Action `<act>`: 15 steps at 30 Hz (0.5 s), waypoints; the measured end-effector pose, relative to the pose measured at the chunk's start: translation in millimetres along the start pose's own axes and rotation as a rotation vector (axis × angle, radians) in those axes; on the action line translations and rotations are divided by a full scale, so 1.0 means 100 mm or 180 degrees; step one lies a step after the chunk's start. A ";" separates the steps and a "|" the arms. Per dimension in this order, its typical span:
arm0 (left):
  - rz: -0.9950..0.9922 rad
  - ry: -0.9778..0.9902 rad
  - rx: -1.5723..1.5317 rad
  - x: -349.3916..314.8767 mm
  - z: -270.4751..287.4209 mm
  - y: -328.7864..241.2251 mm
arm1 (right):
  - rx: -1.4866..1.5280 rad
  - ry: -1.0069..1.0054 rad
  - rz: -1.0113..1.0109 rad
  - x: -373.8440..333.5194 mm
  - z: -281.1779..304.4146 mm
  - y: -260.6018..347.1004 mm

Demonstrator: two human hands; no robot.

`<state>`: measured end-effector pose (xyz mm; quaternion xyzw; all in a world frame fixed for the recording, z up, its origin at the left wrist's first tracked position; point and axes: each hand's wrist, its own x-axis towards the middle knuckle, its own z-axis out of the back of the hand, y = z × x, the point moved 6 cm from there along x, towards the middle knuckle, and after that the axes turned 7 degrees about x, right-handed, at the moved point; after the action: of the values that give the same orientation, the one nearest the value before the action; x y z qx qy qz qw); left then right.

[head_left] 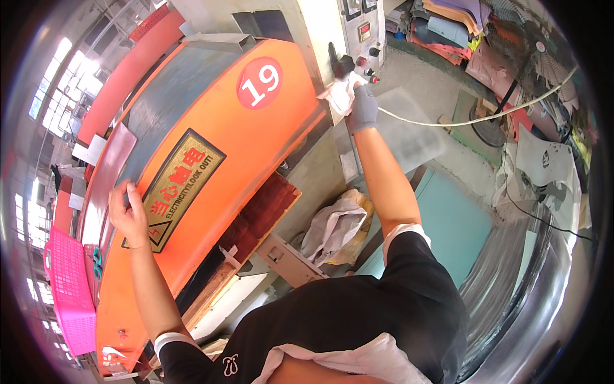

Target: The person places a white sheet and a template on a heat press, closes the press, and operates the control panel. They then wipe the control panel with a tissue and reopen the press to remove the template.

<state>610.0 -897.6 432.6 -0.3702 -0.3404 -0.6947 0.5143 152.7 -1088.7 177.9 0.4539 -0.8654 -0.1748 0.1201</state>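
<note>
Right hand [364, 111], wearing a grey glove, is gripping a bunched white cloth [339, 96], fingers bending over it. Cloth is sitting at the far end of the orange machine [252, 141], just below a black knob [344, 66] and beside the control panel [355, 45] with its buttons. Left hand [128, 214], bare, is hanging raised by the machine's near side, fingers curling inward, next to the lower end of a yellow warning plate [185, 182]; a small dark patch is showing among the fingers, and I cannot tell whether they are pinching anything. Pink basket [69, 291] is standing at far left. Pale cable [473, 121] is running rightward from near the gloved hand. Crumpled pale sack [334, 230] is lying beyond the machine's lower edge, between the two forearms.
</note>
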 end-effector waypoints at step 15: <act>-0.0124 -0.0075 0.0048 -0.01 0.00 -0.02 | -0.3042 0.0433 0.2466 0.00 -0.72 0.27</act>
<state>608.6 -897.1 431.3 -0.3679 -0.3587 -0.6976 0.4993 158.9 -1088.2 254.6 0.0129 -0.7838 -0.4575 0.4197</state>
